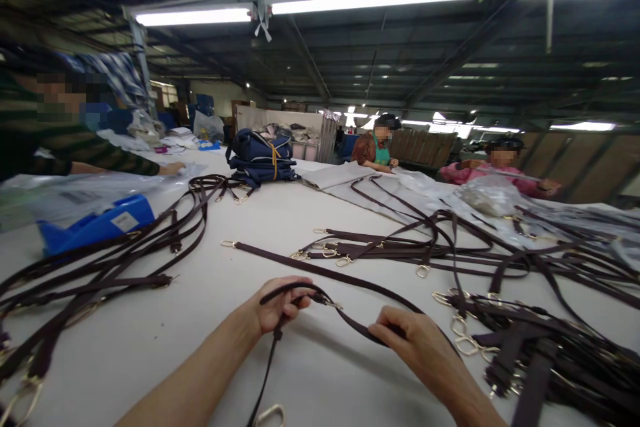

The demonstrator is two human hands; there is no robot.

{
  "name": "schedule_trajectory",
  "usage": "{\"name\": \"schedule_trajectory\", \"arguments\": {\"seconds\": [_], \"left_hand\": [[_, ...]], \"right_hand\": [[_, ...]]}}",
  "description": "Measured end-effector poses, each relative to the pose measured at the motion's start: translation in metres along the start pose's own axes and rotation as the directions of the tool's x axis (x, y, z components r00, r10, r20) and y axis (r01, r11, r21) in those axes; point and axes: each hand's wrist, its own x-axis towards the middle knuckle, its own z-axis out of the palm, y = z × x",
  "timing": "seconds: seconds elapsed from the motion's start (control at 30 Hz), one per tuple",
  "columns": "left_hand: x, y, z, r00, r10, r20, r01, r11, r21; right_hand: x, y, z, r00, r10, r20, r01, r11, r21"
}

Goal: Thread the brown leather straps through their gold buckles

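Both hands are gripping one dark strap (350, 321): my left hand (278, 305) is pinching its looped end, my right hand (415, 340) is pulling it taut over the white table (150, 340).

Bare forearms, unsleeved, ringless hands (280, 303)
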Motion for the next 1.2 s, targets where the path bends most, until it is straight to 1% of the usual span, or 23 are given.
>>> {"name": "schedule_trajectory", "arguments": {"seconds": [0.03, 0.07, 0.13, 0.17, 0.23, 0.3, 0.33, 0.37, 0.47, 0.5, 0.53, 0.57, 0.6, 0.7, 0.73, 0.8, 0.87, 0.93, 1.0, 1.07, 1.13, 1.17, 1.2], "left_hand": [[-0.001, -0.002, 0.003, 0.999, 0.027, -0.027, -0.025, 0.997, 0.071], [-0.002, -0.006, 0.007, 0.998, 0.057, -0.031, -0.052, 0.987, 0.153], [-0.003, -0.017, 0.015, 0.995, 0.103, 0.005, -0.099, 0.943, 0.318], [-0.003, -0.024, 0.02, 0.992, 0.121, 0.025, -0.121, 0.914, 0.387], [-0.002, -0.037, 0.028, 0.992, 0.122, 0.027, -0.12, 0.862, 0.493], [0.0, -0.047, 0.034, 0.996, 0.085, 0.001, -0.072, 0.832, 0.55], [0.001, -0.05, 0.036, 0.997, 0.073, -0.004, -0.059, 0.827, 0.56], [0.001, -0.051, 0.037, 0.998, 0.064, -0.012, -0.046, 0.825, 0.563], [0.0, -0.049, 0.039, 0.997, 0.062, -0.037, -0.031, 0.832, 0.554], [-0.001, -0.048, 0.039, 0.997, 0.061, -0.049, -0.024, 0.834, 0.551], [-0.002, -0.047, 0.04, 0.997, 0.057, -0.055, -0.017, 0.834, 0.552], [-0.002, -0.047, 0.04, 0.997, 0.06, -0.041, -0.027, 0.828, 0.561], [-0.003, -0.047, 0.04, 0.998, 0.069, -0.012, -0.05, 0.817, 0.574], [-0.003, -0.052, 0.039, 0.993, 0.094, 0.074, -0.12, 0.775, 0.621], [-0.002, -0.054, 0.039, 0.992, 0.101, 0.08, -0.129, 0.766, 0.629], [-0.002, -0.058, 0.038, 0.992, 0.104, 0.072, -0.126, 0.755, 0.644], [-0.002, -0.06, 0.038, 0.992, 0.083, 0.09, -0.122, 0.727, 0.676], [-0.005, -0.061, 0.039, 0.989, 0.042, 0.145, -0.134, 0.687, 0.714], [-0.008, -0.061, 0.04, 0.975, 0.03, 0.219, -0.189, 0.628, 0.755], [-0.01, -0.06, 0.04, 0.961, 0.052, 0.273, -0.257, 0.542, 0.8], [-0.011, -0.059, 0.038, 0.959, 0.097, 0.266, -0.281, 0.444, 0.851], [-0.011, -0.058, 0.037, 0.962, 0.122, 0.244, -0.272, 0.413, 0.869], [-0.01, -0.057, 0.036, 0.966, 0.145, 0.216, -0.257, 0.405, 0.877]], "right_hand": [[0.0, -0.004, 0.004, 0.999, -0.026, -0.045, 0.027, 0.999, 0.036], [0.0, -0.01, 0.009, 0.992, -0.063, -0.113, 0.072, 0.994, 0.079], [0.0, -0.025, 0.023, 0.961, -0.156, -0.229, 0.193, 0.97, 0.147], [-0.001, -0.033, 0.03, 0.947, -0.203, -0.248, 0.247, 0.956, 0.16], [-0.003, -0.047, 0.045, 0.931, -0.299, -0.21, 0.331, 0.934, 0.135], [-0.005, -0.054, 0.054, 0.919, -0.357, -0.165, 0.374, 0.923, 0.087], [-0.006, -0.055, 0.057, 0.922, -0.353, -0.158, 0.368, 0.926, 0.079], [-0.006, -0.055, 0.057, 0.932, -0.321, -0.169, 0.34, 0.936, 0.093], [-0.006, -0.051, 0.049, 0.969, -0.107, -0.224, 0.164, 0.954, 0.251], [-0.006, -0.05, 0.046, 0.972, -0.051, -0.23, 0.122, 0.945, 0.304], [-0.006, -0.051, 0.044, 0.972, -0.028, -0.231, 0.107, 0.935, 0.337], [-0.006, -0.052, 0.043, 0.974, -0.039, -0.222, 0.116, 0.931, 0.345], [-0.006, -0.054, 0.044, 0.975, -0.076, -0.21, 0.144, 0.933, 0.33], [-0.007, -0.058, 0.053, 0.958, -0.232, -0.168, 0.264, 0.943, 0.204], [-0.006, -0.057, 0.057, 0.952, -0.268, -0.146, 0.291, 0.942, 0.169], [-0.005, -0.054, 0.062, 0.946, -0.302, -0.117, 0.315, 0.941, 0.122], [-0.004, -0.047, 0.063, 0.946, -0.303, -0.113, 0.313, 0.945, 0.091], [-0.003, -0.041, 0.062, 0.946, -0.295, -0.135, 0.305, 0.951, 0.058], [-0.002, -0.037, 0.06, 0.951, -0.27, -0.154, 0.28, 0.959, 0.047], [-0.001, -0.036, 0.056, 0.958, -0.219, -0.183, 0.236, 0.968, 0.082], [0.0, -0.035, 0.051, 0.962, -0.159, -0.22, 0.197, 0.967, 0.163], [0.0, -0.035, 0.049, 0.961, -0.136, -0.239, 0.186, 0.962, 0.198], [0.0, -0.034, 0.046, 0.959, -0.126, -0.252, 0.183, 0.958, 0.22]]}}
